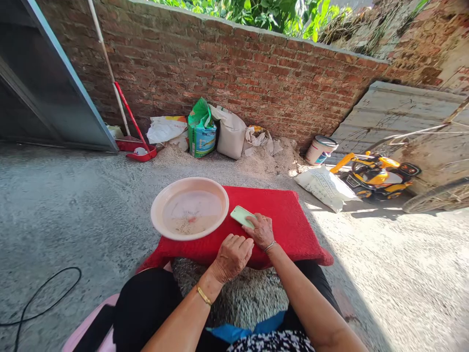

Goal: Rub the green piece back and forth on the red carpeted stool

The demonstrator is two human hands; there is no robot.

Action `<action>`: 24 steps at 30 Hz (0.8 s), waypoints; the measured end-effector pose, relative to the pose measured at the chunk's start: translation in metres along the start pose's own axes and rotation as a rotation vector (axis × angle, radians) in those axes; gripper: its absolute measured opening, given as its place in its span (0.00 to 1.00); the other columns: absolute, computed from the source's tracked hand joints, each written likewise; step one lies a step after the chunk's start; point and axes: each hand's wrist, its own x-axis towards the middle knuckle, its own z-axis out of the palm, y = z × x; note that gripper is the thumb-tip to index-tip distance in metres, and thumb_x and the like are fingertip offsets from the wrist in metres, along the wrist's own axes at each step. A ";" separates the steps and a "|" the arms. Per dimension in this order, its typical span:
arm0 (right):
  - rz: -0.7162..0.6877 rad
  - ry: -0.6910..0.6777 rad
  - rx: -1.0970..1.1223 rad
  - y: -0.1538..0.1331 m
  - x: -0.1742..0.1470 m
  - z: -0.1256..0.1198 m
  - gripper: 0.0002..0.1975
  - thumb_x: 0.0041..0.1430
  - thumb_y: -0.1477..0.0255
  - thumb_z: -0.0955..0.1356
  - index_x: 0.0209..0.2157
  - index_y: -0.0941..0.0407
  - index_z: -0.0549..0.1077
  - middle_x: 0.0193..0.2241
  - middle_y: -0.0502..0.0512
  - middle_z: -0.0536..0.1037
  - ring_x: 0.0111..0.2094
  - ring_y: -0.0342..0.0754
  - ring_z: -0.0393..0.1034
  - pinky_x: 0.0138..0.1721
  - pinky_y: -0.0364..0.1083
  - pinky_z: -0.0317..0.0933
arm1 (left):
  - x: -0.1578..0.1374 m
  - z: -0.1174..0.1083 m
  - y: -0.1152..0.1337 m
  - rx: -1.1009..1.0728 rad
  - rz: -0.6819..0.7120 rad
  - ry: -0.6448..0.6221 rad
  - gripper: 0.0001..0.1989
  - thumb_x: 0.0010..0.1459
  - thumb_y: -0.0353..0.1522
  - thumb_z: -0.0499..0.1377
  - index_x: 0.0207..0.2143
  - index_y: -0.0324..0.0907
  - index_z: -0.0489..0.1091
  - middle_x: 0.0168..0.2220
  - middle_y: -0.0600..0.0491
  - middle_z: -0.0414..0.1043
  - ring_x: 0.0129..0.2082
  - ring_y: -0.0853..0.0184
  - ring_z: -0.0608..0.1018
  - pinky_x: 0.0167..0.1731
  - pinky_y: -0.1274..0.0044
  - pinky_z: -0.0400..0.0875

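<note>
The right hand pinched a pale green phone between thumb and fingers at its four o'clock edge, over a red cloth. The left hand, at the phone's six o'clock, was curled in; its contents couldn't be told. A basin sat at nine o'clock.

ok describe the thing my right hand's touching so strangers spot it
Find the red cloth before the brick wall. Beside the round pink basin, the right hand touches a pale green slab. Unlike the basin, it is small and rectangular.
</note>
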 end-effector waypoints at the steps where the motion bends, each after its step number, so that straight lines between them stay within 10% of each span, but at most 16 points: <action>1: 0.112 0.022 -0.026 0.013 0.000 -0.003 0.18 0.61 0.56 0.64 0.49 0.47 0.72 0.47 0.57 0.71 0.47 0.52 0.63 0.49 0.50 0.48 | 0.000 0.000 0.000 0.006 0.001 -0.003 0.06 0.62 0.30 0.51 0.38 0.41 0.67 0.27 0.55 0.70 0.28 0.67 0.71 0.32 0.72 0.60; 6: 0.709 0.122 -0.144 0.092 -0.026 -0.026 0.21 0.59 0.54 0.64 0.50 0.48 0.72 0.46 0.60 0.71 0.47 0.58 0.64 0.47 0.55 0.51 | 0.000 0.002 0.003 0.019 0.026 -0.042 0.07 0.63 0.30 0.50 0.37 0.42 0.66 0.26 0.55 0.69 0.27 0.68 0.70 0.31 0.73 0.58; 10: 0.875 0.202 -0.119 0.123 -0.052 -0.036 0.23 0.60 0.53 0.62 0.50 0.51 0.71 0.47 0.61 0.71 0.48 0.59 0.64 0.47 0.57 0.53 | -0.001 0.006 0.006 0.019 0.051 -0.081 0.07 0.63 0.30 0.49 0.35 0.42 0.65 0.26 0.55 0.68 0.27 0.68 0.70 0.31 0.73 0.57; 19: -0.188 0.071 0.079 0.029 -0.011 -0.006 0.18 0.59 0.56 0.66 0.47 0.49 0.73 0.49 0.57 0.70 0.49 0.52 0.64 0.49 0.50 0.53 | -0.004 0.008 0.008 0.041 0.077 -0.112 0.07 0.63 0.30 0.49 0.32 0.43 0.64 0.25 0.56 0.66 0.27 0.67 0.69 0.30 0.72 0.56; 24: -0.177 0.009 0.065 0.007 0.020 0.005 0.18 0.59 0.56 0.66 0.48 0.47 0.73 0.49 0.56 0.71 0.49 0.51 0.64 0.49 0.49 0.50 | -0.002 0.001 0.004 0.053 0.048 -0.113 0.07 0.63 0.30 0.49 0.33 0.42 0.65 0.25 0.55 0.66 0.27 0.67 0.69 0.30 0.71 0.56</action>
